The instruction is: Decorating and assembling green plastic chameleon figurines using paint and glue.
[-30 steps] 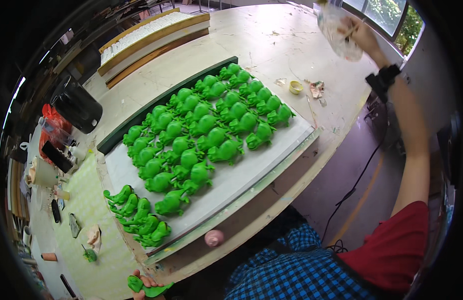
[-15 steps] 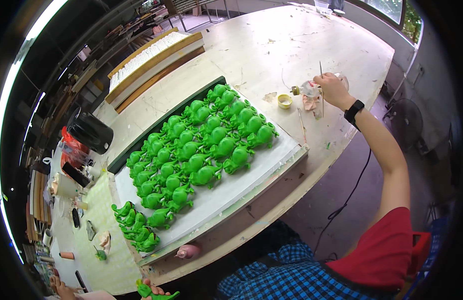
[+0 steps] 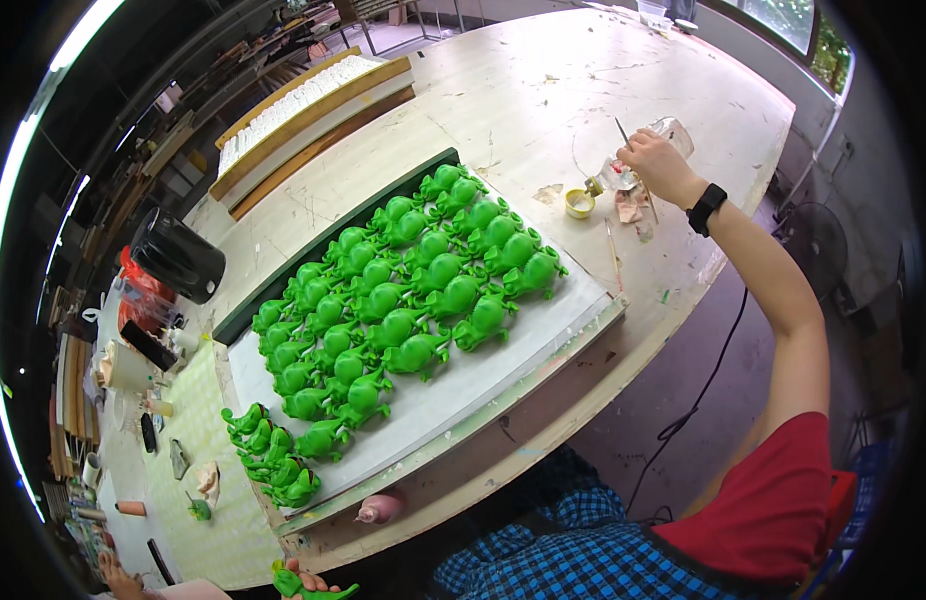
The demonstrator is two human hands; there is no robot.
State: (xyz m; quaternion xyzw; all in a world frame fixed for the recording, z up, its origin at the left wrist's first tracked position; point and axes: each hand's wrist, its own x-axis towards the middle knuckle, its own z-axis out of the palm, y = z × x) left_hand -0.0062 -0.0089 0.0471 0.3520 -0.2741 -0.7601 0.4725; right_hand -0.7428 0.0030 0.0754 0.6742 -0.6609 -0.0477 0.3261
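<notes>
Holding glossy green figure [image 3: 287, 580] in curled left hand [image 3: 311, 578], thin stick [image 3: 621, 129] and clear plastic bottle [image 3: 676, 133] in right fist [image 3: 661, 167]; pour slow into yellow cup [image 3: 580, 212] near surface's [image 3: 503, 100] right edge.

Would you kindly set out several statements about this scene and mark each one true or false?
1. The right hand holds a thin tool. True.
2. The left hand is empty. False: it holds a green piece.
3. Many green figures lie on a white sheet. True.
4. The small yellow cup stands among the green figures. False: it is on the table, beyond the sheet and near the right hand.
5. A black cylindrical container stands to the right of the green figures. False: it is to their left.
</notes>
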